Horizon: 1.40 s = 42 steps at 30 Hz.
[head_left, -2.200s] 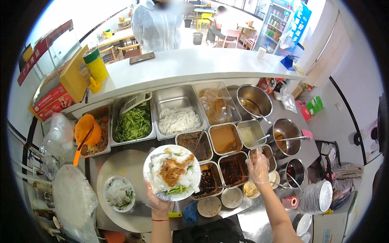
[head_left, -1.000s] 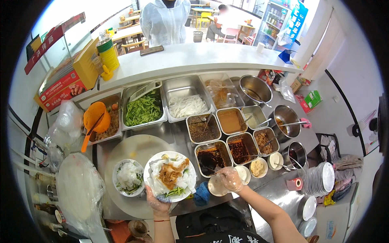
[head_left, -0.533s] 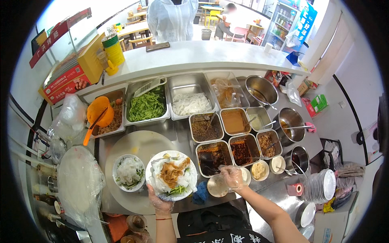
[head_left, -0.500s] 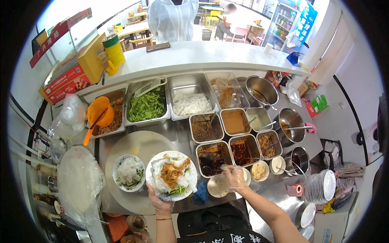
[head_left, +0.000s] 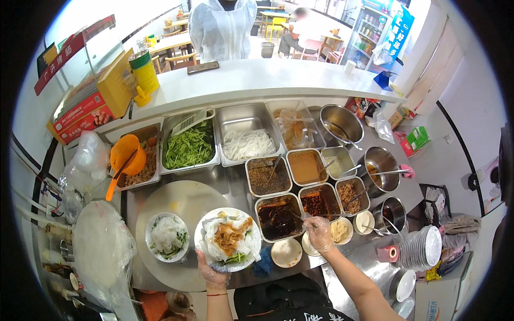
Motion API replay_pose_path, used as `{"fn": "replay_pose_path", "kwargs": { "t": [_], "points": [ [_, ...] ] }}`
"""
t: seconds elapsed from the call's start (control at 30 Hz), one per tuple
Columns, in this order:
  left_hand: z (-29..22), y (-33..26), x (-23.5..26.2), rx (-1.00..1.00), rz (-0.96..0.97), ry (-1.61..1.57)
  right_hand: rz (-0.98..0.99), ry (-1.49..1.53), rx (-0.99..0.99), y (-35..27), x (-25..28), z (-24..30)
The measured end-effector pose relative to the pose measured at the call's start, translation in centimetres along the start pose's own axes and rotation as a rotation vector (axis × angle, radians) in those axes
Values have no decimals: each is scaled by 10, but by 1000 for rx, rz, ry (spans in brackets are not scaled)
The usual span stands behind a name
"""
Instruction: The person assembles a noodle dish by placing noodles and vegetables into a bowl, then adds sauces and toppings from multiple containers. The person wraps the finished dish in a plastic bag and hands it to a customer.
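Observation:
My left hand (head_left: 213,273), in a clear plastic glove, holds a white bowl (head_left: 251,258) by its near edge. In the bowl lie pale white noodles (head_left: 214,243), green cucumber shreds (head_left: 235,258) and a brown sauce (head_left: 230,235) on top. My right hand (head_left: 319,234), also gloved, is closed at the near edge of the sauce trays. Its fingertips pinch the thin handle of a spoon (head_left: 297,215) reaching into the dark sauce tray (head_left: 278,222); the spoon's head is hidden. A second bowl (head_left: 167,255) with white noodles and cucumber stands on the round board (head_left: 193,198).
Behind are trays of cucumber shreds (head_left: 188,147) and white noodles (head_left: 249,144), with an orange scoop (head_left: 128,155) leftward. A chili oil tray (head_left: 319,200), small bowls (head_left: 286,252) and steel pots (head_left: 381,170) lie around my right hand. A person in a pale coat (head_left: 222,32) stands beyond the counter.
My right hand has shifted slightly right, and the spoon handle now shows at its fingertips. My left hand still holds the bowl in nearly the same place. The whole view has shifted slightly.

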<state>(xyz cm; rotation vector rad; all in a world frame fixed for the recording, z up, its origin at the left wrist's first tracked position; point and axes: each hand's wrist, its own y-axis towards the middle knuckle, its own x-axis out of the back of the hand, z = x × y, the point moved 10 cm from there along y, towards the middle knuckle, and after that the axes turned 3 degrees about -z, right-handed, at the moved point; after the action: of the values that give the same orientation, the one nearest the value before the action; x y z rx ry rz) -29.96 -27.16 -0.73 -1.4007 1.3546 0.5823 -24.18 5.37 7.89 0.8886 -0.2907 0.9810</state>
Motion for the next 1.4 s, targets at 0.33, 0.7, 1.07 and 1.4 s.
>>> {"fn": "replay_pose_path", "kwargs": {
  "t": [0.33, 0.7, 1.07, 1.4],
  "points": [
    [15, 5, 7, 104, -32, -50, -144, 491, -743, -28, -12, -61],
    [25, 11, 8, 85, -1, -35, -15, 227, -374, -16, -8, -50],
    [19, 9, 11, 63, -14, -21, 187, -30, 87, -2, -48, 19],
    [19, 9, 8, 67, 11, -34, 256, -31, -35, -15, -23, 23]
  ]
}}
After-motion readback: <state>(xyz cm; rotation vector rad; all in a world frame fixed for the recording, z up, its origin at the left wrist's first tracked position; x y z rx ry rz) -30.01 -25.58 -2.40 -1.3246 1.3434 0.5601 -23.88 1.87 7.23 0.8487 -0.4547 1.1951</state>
